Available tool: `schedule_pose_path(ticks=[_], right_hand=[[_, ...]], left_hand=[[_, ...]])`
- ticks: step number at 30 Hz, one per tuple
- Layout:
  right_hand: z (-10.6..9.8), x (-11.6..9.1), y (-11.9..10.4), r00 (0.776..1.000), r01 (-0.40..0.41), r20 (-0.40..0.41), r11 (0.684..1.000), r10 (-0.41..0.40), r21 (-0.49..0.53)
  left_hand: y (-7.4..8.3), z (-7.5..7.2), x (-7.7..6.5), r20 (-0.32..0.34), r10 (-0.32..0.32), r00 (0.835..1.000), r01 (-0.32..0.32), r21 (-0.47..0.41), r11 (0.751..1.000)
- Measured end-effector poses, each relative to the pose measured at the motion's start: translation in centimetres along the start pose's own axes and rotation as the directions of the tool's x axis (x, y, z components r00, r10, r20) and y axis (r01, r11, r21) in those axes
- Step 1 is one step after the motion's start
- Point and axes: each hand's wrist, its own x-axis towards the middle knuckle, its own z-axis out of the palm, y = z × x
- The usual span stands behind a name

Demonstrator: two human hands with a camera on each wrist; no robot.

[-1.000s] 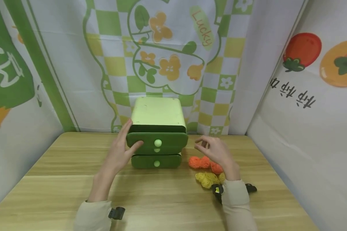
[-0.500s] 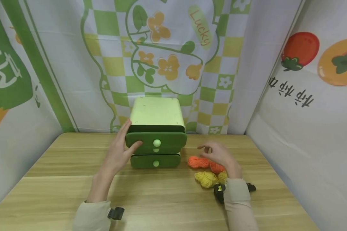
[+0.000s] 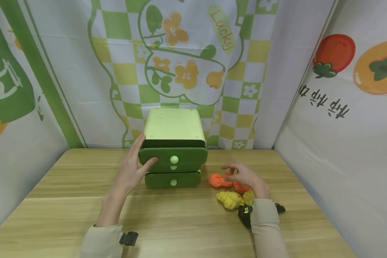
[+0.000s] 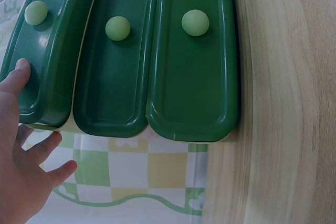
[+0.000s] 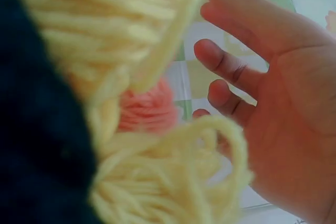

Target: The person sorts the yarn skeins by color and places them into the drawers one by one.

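A light-green cabinet [image 3: 174, 123] stands with its dark-green top drawer [image 3: 188, 157] pulled partly out. My left hand [image 3: 129, 172] is at the cabinet's left side, its thumb against the top drawer's front and its other fingers spread along the side. In the left wrist view, the middle drawer [image 4: 113, 77] and bottom drawer [image 4: 193, 77] are pushed in. My right hand [image 3: 246, 177] hovers at the orange yarn [image 3: 217, 180], fingers loosely bent; whether the tips touch it I cannot tell. Yellow yarn [image 3: 229, 200] lies nearer me and looms blurred in the right wrist view.
Black yarn-like material [image 3: 245, 215] lies partly under the right sleeve. The wooden table [image 3: 180, 222] meets a checked cloth [image 3: 235, 107] behind the cabinet, with printed cloth walls on both sides.
My right hand has come down from beside the drawer to the orange yarn. My left hand keeps its place on the top drawer, which stays partly out.
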Motion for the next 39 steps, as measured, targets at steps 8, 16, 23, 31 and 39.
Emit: schedule_pose_path(ticks=[8, 16, 23, 31, 39], right_hand=[[0.4, -0.2, 0.9, 0.999, -0.049, 0.010, 0.999, 0.048, 0.023], [0.5, -0.3, 1.2, 0.992, -0.125, 0.033, 0.992, 0.124, 0.019], [0.6, -0.1, 1.3, 0.991, -0.130, 0.038, 0.992, 0.129, 0.002], [0.5, -0.3, 1.0, 0.986, -0.156, 0.050, 0.988, 0.157, -0.018], [0.7, 0.0, 1.0, 0.983, -0.185, 0.022, 0.983, 0.185, -0.004]], left_hand=[[0.0, -0.1, -0.1, 0.000, 0.001, 1.000, -0.001, 0.014, 1.000], [0.0, 0.0, -0.2, 0.001, 0.001, 1.000, -0.001, 0.018, 1.000], [0.1, -0.2, -0.2, -0.001, -0.006, 1.000, 0.006, 0.016, 1.000], [0.2, -0.2, -0.2, 0.010, -0.021, 1.000, 0.020, 0.033, 0.999], [0.0, -0.2, -0.2, 0.007, -0.011, 1.000, 0.011, 0.016, 1.000]])
